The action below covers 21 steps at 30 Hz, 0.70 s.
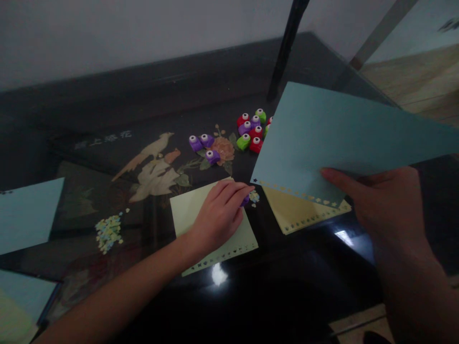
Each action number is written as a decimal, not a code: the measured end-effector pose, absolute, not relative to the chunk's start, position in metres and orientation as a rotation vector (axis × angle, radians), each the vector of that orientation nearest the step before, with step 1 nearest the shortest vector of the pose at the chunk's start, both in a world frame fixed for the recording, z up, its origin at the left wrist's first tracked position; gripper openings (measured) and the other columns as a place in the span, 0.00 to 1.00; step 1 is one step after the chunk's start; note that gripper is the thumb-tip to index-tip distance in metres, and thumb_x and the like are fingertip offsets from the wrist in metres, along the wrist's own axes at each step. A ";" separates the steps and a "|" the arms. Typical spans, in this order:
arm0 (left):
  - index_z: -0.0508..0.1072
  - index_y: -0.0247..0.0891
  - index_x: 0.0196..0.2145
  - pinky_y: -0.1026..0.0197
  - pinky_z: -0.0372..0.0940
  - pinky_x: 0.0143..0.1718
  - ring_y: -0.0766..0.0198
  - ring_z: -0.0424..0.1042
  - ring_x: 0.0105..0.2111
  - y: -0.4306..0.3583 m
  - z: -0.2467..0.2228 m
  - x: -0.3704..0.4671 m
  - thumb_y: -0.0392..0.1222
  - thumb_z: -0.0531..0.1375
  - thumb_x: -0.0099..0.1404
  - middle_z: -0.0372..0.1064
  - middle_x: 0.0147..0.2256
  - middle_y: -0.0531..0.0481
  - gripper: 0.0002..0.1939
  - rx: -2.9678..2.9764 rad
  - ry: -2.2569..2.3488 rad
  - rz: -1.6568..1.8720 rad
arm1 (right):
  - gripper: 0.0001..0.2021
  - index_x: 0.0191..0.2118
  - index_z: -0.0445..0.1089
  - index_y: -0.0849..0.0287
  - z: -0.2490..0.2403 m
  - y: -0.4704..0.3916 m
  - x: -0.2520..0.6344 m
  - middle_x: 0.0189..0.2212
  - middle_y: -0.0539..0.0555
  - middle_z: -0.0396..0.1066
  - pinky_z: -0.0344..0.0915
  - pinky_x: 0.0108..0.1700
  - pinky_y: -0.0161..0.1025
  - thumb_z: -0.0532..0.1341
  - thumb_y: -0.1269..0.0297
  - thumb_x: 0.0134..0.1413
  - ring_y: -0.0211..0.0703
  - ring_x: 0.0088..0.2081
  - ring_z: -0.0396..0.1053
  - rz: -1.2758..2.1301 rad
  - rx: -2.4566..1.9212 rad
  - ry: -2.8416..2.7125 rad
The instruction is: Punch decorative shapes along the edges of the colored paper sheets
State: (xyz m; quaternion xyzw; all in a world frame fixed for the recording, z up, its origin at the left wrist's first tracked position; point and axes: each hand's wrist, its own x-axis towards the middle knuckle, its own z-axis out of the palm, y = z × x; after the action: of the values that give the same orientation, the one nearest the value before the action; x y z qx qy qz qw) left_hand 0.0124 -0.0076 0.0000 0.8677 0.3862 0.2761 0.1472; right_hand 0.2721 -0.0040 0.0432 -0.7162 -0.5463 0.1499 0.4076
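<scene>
My left hand [218, 212] is closed around a small purple paper punch [245, 200], most of it hidden by my fingers. This hand is over a pale yellow-green sheet [184, 210] with a row of punched shapes along its near edge. A light blue sheet [322, 129] is pinched in my right hand [390, 210], thumb on top. It is raised at a tilt, with cut-out shapes along its lower edge, over yellow sheets [301, 210] that also have punched edges. Small paper cut-outs [254, 197] lie just beyond my left fingertips.
Three purple punches [211, 156] stand mid-table. Several red, green and purple punches [256, 145] cluster behind the blue sheet. A pile of paper cut-outs [108, 233] lies left, near more blue sheets [30, 212]. The dark glossy table [201, 71] has a black post [287, 48] at its back.
</scene>
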 end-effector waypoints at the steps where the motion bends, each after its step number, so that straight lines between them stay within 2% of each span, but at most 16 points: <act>1: 0.65 0.32 0.52 0.49 0.63 0.49 0.55 0.63 0.46 -0.008 0.000 0.012 0.25 0.55 0.58 0.68 0.47 0.42 0.23 2.500 1.106 0.778 | 0.15 0.23 0.72 0.61 0.043 -0.004 0.272 0.20 0.51 0.72 0.65 0.26 0.41 0.70 0.54 0.35 0.42 0.22 0.67 0.375 -1.808 -1.376; 6: 0.65 0.34 0.51 0.50 0.63 0.49 0.57 0.64 0.46 -0.008 0.000 0.013 0.29 0.56 0.60 0.68 0.46 0.42 0.20 2.364 1.147 0.829 | 0.19 0.30 0.74 0.63 0.041 -0.005 0.272 0.21 0.51 0.73 0.65 0.24 0.41 0.72 0.54 0.32 0.42 0.22 0.67 0.358 -1.814 -1.310; 10: 0.65 0.36 0.50 0.52 0.64 0.47 0.58 0.67 0.45 -0.004 0.008 0.011 0.34 0.58 0.60 0.70 0.45 0.44 0.18 2.215 1.216 0.862 | 0.16 0.26 0.74 0.62 0.038 -0.005 0.273 0.21 0.51 0.73 0.66 0.27 0.43 0.71 0.54 0.34 0.43 0.23 0.68 0.342 -1.784 -1.347; 13: 0.66 0.36 0.47 0.55 0.66 0.43 0.60 0.70 0.41 -0.003 0.018 0.008 0.37 0.57 0.62 0.72 0.41 0.45 0.14 2.161 1.262 0.820 | 0.14 0.24 0.74 0.61 0.038 -0.004 0.274 0.24 0.52 0.74 0.67 0.29 0.43 0.70 0.54 0.36 0.44 0.25 0.69 0.338 -1.751 -1.387; 16: 0.68 0.35 0.42 0.54 0.66 0.40 0.58 0.72 0.37 -0.004 0.023 0.003 0.42 0.57 0.61 0.73 0.36 0.46 0.12 2.342 1.236 0.787 | 0.15 0.26 0.73 0.61 0.040 -0.003 0.275 0.22 0.52 0.74 0.65 0.27 0.41 0.70 0.54 0.36 0.43 0.23 0.68 0.353 -1.766 -1.387; 21: 0.70 0.33 0.42 0.53 0.64 0.43 0.56 0.74 0.40 -0.008 0.021 -0.006 0.44 0.59 0.58 0.76 0.38 0.43 0.15 2.726 0.996 0.787 | 0.16 0.27 0.72 0.62 0.043 -0.004 0.275 0.17 0.49 0.68 0.61 0.24 0.39 0.71 0.55 0.34 0.40 0.20 0.63 0.400 -1.792 -1.342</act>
State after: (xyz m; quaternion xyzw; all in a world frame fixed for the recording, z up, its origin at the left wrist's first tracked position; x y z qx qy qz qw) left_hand -0.0064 -0.0076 0.0207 0.9045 0.3304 0.2612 0.0675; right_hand 0.2753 -0.0040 0.0432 -0.7151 -0.5354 0.1594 0.4202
